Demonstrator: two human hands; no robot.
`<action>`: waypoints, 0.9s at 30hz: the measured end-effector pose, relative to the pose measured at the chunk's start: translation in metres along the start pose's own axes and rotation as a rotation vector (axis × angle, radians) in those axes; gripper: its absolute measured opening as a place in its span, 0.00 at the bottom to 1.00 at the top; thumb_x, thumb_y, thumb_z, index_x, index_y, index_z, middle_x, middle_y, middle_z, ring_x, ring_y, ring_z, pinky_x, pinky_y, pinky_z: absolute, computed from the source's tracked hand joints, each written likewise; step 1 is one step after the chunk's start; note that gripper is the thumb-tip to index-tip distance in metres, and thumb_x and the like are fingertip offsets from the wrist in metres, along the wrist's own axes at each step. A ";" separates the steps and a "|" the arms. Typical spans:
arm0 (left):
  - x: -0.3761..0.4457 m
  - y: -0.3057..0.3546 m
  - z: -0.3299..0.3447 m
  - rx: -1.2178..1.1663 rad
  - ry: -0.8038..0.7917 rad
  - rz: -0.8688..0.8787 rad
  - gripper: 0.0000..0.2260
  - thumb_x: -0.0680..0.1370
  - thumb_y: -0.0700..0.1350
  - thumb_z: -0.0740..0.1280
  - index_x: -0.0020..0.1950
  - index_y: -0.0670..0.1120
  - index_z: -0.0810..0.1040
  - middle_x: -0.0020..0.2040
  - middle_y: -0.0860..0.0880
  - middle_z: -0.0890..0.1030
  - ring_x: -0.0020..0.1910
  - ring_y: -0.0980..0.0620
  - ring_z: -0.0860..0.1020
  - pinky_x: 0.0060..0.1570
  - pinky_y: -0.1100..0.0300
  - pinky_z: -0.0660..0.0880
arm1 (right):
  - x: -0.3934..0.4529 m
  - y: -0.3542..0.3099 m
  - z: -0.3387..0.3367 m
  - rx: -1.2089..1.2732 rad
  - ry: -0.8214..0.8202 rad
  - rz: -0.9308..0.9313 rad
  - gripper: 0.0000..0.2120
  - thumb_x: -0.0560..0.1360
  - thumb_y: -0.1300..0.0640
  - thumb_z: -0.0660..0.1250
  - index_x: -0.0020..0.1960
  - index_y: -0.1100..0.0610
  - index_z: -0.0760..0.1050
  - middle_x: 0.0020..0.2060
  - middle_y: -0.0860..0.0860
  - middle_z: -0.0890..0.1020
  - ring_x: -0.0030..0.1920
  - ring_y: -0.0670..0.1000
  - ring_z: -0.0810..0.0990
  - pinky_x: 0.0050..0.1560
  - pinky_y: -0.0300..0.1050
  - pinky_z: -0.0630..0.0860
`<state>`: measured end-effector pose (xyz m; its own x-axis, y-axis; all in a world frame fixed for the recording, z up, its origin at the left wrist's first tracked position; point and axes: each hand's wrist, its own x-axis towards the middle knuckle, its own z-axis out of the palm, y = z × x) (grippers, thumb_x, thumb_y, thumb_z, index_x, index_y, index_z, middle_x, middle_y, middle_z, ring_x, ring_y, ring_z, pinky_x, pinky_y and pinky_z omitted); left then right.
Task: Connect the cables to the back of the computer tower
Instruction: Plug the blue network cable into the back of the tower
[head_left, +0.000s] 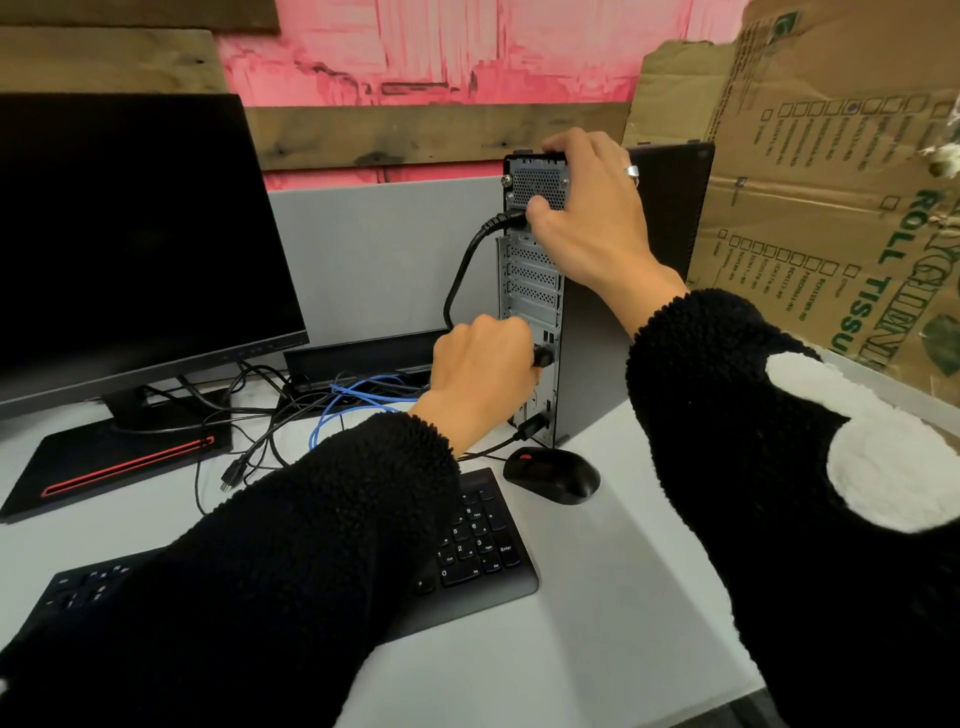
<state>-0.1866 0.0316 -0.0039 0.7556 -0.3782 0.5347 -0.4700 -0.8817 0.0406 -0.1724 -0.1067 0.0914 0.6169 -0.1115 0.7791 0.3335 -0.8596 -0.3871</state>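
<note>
Item 1: computer tower (535, 291), black, upright at the back right of the white counter (597, 597), its perforated metal rear panel turned toward the camera.

Item 2: right hand (587, 218), black fleece sleeve with white patches, a ring on 1 finger. It is clamped over the tower's top rear corner, fingers curled over the top edge, thumb pressed near the plug of the power cable.

Item 3: power cable (460, 275), thick and black, plugged in near the top of the rear panel; it arcs left and down and passes behind the left hand.

Item 4: left hand (480, 371), black fleece sleeve, clenched around a black connector (544, 357) whose tip sits at the ports in the lower half of the rear panel. Whether it is fully seated cannot be told.

Item 5: another black plug (532, 427), sitting in a port near the bottom of the panel, its thin lead running left along the counter.

Item 6: black mouse (553, 475) with a red mark, on the counter just in front of the tower's base.

Item 7: black keyboard (472, 551), partly covered by the left forearm.

Item 8: dark monitor (135, 234) on a black stand with a red stripe, at left.

Item 9: loose tangle of black leads and 1 blue cable (343, 402), between monitor stand and tower.

Item 10: printed cardboard sheet (831, 208), leaning behind the tower at right.
</note>
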 end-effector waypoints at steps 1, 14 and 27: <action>-0.001 -0.001 0.001 0.023 0.012 0.015 0.07 0.79 0.51 0.69 0.51 0.50 0.84 0.44 0.46 0.84 0.40 0.41 0.79 0.36 0.53 0.71 | 0.000 -0.001 0.001 0.004 0.008 0.004 0.23 0.75 0.52 0.66 0.69 0.55 0.72 0.66 0.50 0.74 0.72 0.52 0.68 0.71 0.54 0.70; -0.007 -0.015 0.003 -0.128 0.071 0.108 0.08 0.78 0.54 0.72 0.55 0.56 0.87 0.53 0.53 0.76 0.52 0.50 0.74 0.40 0.55 0.68 | -0.001 -0.002 -0.001 -0.023 -0.013 -0.001 0.24 0.75 0.51 0.64 0.69 0.55 0.71 0.66 0.51 0.74 0.71 0.52 0.68 0.70 0.53 0.70; -0.082 -0.128 -0.009 -0.186 0.481 -0.020 0.05 0.81 0.47 0.68 0.47 0.48 0.79 0.42 0.54 0.75 0.35 0.56 0.72 0.29 0.59 0.70 | -0.006 -0.010 0.000 -0.040 -0.020 0.023 0.25 0.75 0.51 0.66 0.71 0.55 0.69 0.69 0.53 0.70 0.73 0.53 0.67 0.73 0.52 0.68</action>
<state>-0.1920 0.1778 -0.0454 0.4911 -0.1505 0.8580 -0.5638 -0.8057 0.1814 -0.1793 -0.0972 0.0903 0.6385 -0.1219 0.7599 0.2904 -0.8762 -0.3846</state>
